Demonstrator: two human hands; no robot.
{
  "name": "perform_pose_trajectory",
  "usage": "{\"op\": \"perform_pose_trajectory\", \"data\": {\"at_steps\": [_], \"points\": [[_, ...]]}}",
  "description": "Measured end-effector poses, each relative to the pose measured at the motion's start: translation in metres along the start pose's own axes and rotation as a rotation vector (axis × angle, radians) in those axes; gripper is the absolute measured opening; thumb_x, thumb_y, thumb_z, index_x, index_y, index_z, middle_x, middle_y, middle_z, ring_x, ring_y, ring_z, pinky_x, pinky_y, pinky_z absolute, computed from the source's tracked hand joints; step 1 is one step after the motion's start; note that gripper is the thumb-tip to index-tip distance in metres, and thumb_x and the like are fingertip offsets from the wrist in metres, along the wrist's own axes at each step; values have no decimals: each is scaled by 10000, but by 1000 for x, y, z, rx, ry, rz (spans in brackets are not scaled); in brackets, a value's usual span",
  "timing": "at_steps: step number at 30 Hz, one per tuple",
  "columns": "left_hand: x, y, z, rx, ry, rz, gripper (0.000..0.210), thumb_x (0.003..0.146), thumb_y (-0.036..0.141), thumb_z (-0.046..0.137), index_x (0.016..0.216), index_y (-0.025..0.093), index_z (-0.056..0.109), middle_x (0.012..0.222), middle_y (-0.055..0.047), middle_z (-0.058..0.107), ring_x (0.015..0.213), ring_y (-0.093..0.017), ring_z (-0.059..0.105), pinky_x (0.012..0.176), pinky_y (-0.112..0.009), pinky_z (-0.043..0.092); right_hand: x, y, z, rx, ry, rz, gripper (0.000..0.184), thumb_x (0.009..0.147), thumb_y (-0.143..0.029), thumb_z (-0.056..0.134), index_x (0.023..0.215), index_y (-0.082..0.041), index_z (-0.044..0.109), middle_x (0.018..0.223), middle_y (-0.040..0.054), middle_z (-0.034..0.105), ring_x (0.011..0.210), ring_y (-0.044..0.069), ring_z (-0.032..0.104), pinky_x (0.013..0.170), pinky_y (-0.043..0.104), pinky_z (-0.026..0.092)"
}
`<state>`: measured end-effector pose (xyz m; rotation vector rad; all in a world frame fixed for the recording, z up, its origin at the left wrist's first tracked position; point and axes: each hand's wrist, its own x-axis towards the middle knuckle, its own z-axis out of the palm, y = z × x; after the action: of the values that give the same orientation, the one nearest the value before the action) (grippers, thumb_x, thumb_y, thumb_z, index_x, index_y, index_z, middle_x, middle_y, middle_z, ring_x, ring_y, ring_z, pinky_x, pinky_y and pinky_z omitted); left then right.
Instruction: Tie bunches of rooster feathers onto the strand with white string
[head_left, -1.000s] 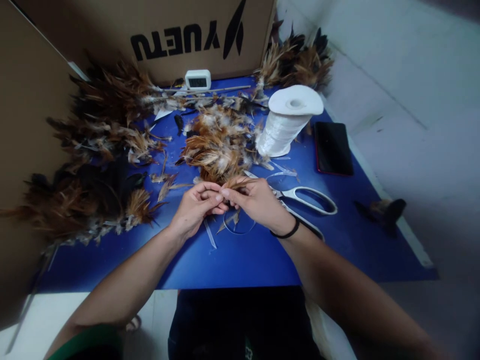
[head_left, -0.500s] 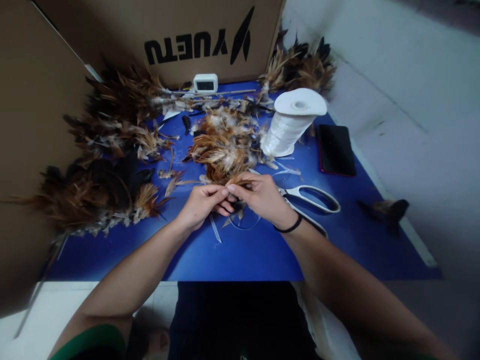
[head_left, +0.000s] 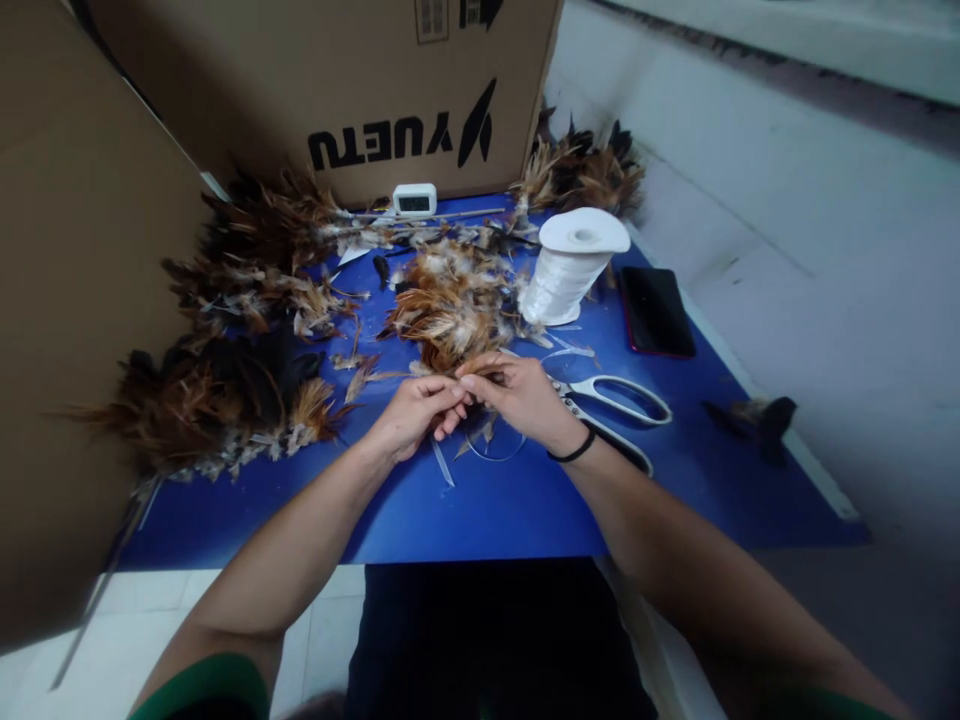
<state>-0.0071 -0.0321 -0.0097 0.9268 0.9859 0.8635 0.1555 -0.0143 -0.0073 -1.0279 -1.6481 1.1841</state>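
Note:
My left hand [head_left: 421, 412] and my right hand [head_left: 521, 398] meet over the middle of the blue table, thumbs and fingertips pinched close together. Brown feathers [head_left: 480, 371] show between the fingers of my right hand. What my left fingertips pinch is too small to make out. Below the hands lie a thin pale ribbon end [head_left: 442, 464] and a thin curved loop [head_left: 499, 458]. Just beyond the fingers is a heap of brown and white feathers [head_left: 450, 310]. White-handled scissors [head_left: 619, 400] rest beside my right hand, partly hidden by it.
A white ribbon spool [head_left: 566, 275] stands beyond the scissors, with a dark phone [head_left: 656, 310] to its right. Feather bunches [head_left: 217, 400] line the left side. A small digital clock [head_left: 414, 201] stands before a cardboard box [head_left: 420, 90]. A dark feather piece [head_left: 769, 425] lies far right.
The camera view has shifted, so the table items appear slightly lower at the back. Both hands stay together in nearly the same place, with the left fingers drawn a little closer together.

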Motion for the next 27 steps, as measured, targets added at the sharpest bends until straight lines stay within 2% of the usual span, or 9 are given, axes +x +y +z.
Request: {"op": "perform_pose_trajectory", "data": {"at_steps": [3,7,10,15,19,21,24,27], "points": [[1,4,-3,-27,63,101,186,727,299,680,721,114,663,592,-9,582,387,-37,457,327,-144,301,0,4,-1,-82,-20,40,226,794,-217,568,1014,-174,595,748,8,636,672,132,603,646,281,492],[6,12,-13,-125,200,290,164,741,287,657,742,123,652,613,4,567,393,-35,453,328,-144,294,7,7,1,-414,-60,12,279,763,-93,526,1023,-152,610,900,75,640,785,161,614,742,311,492],[10,14,-20,-176,286,402,173,724,300,671,745,130,641,610,12,557,396,-39,458,335,-147,310,22,5,7,-593,-71,5,321,764,-72,506,1062,-140,606,1009,110,611,843,178,611,795,318,484],[15,12,-25,-188,318,414,211,711,339,682,741,137,628,611,20,547,404,-41,465,349,-152,334,68,7,16,-864,-92,13,306,778,-101,478,1056,-104,606,1041,149,576,910,234,598,847,338,461],[16,8,-26,-159,262,390,206,735,342,666,766,141,632,631,20,558,417,-45,474,359,-164,353,109,14,15,-882,-33,0,390,750,-48,464,1111,-109,599,1040,141,582,972,246,573,887,350,446],[16,6,-26,-128,225,373,209,743,339,665,778,135,636,638,14,571,422,-48,482,365,-169,362,118,13,13,-842,2,-36,439,740,-28,468,1157,-105,580,1055,137,582,943,231,578,891,353,445],[16,5,-24,-91,169,335,229,742,347,673,784,124,639,634,5,588,427,-49,490,373,-169,372,104,2,7,-757,93,-138,414,742,-36,482,1131,-113,601,1051,128,596,920,220,583,887,361,444],[14,3,-21,-67,118,308,248,739,359,679,781,118,637,636,-4,605,429,-54,497,376,-170,379,66,-13,3,-610,163,-166,282,763,-83,488,984,-145,652,963,102,641,863,205,593,832,367,459]]}}
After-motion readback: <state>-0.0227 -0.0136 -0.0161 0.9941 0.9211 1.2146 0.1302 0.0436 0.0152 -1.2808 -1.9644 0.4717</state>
